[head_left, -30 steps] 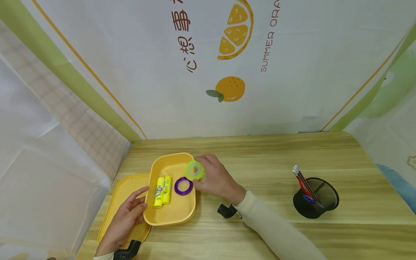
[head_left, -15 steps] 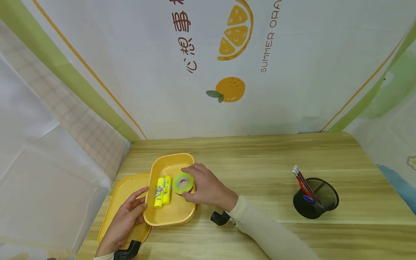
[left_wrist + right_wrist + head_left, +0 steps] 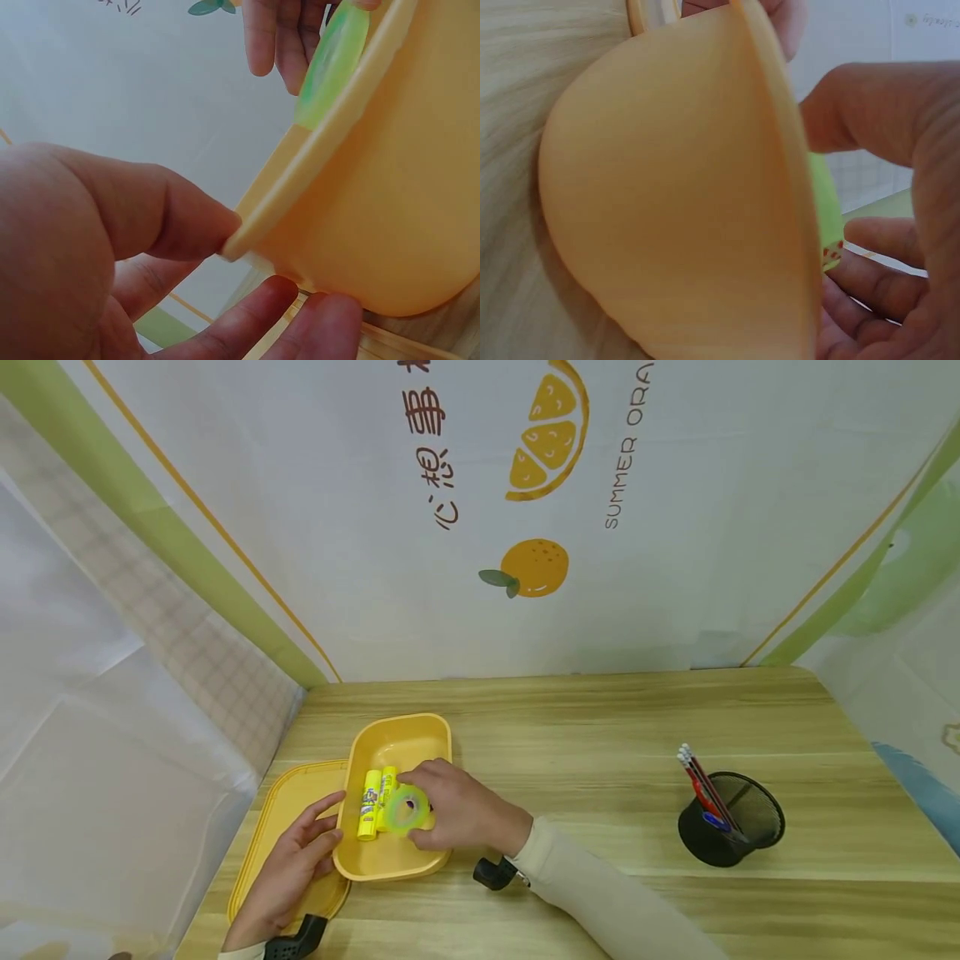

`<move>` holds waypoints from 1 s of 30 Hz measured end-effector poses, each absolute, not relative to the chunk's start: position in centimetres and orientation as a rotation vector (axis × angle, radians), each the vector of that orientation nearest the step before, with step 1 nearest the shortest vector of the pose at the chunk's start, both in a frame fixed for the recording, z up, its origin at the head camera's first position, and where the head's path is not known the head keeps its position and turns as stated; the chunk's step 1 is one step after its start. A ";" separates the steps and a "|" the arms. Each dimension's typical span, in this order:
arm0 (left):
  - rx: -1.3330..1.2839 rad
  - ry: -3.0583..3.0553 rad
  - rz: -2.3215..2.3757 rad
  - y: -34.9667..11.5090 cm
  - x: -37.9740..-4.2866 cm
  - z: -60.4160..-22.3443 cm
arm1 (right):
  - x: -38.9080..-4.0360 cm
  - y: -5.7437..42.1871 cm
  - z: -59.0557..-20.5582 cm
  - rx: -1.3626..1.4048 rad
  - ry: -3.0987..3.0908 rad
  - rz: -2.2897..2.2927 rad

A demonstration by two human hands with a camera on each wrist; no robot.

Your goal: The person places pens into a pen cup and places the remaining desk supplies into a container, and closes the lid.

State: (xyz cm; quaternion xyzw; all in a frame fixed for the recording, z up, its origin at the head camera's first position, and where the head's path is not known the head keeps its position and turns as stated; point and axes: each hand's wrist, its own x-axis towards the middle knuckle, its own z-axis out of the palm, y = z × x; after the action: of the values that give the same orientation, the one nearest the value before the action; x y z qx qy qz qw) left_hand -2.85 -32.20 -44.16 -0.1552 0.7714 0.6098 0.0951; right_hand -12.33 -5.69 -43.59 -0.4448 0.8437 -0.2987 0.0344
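Observation:
A yellow box (image 3: 375,858) sits slightly turned on the table. My left hand (image 3: 288,860) is at its left side, with thumb tip and fingertips touching the rim and outer wall. Inside the box, my right hand (image 3: 461,806) pinches a light green ring-shaped tape roll (image 3: 408,826) between thumb and fingers, low over the floor of the box. A purple tape roll (image 3: 410,805) lies under it, mostly hidden, with a bit showing through the green ring's hole. Two yellow glue sticks (image 3: 368,806) lie side by side to the left, the right one partly covered by the green roll.
A yellow lid (image 3: 262,827) lies flat on the table, partly under the box's left side. Toward the right stands a black mesh pen holder (image 3: 712,839) with pencils (image 3: 693,772) and red and blue pens. A white printed curtain (image 3: 637,610) rises behind the wooden table (image 3: 585,735).
My right hand has carried the green tape roll left and down from the box's right rim, passing over the purple roll toward the glue sticks. My left hand stays at the box's side.

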 end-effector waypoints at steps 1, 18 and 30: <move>-0.460 2.286 1.810 -32.2 -2.9 -44.2 | -12.3 -5.7 -43.6 -1.372 2.592 -0.911; -0.464 2.280 1.805 -32.1 -2.9 -44.1 | -11.6 -6.8 -44.2 -1.446 2.659 -0.687; -0.475 2.291 1.788 -32.2 -2.9 -44.3 | -11.7 -6.5 -44.5 -1.464 2.631 -0.748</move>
State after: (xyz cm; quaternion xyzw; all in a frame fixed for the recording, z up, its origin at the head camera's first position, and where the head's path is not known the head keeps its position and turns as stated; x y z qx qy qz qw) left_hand -2.88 -32.18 -44.29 -0.1607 0.7741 0.6044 0.0984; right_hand -11.67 -6.54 -44.48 -0.4719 0.8479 -0.2409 0.0194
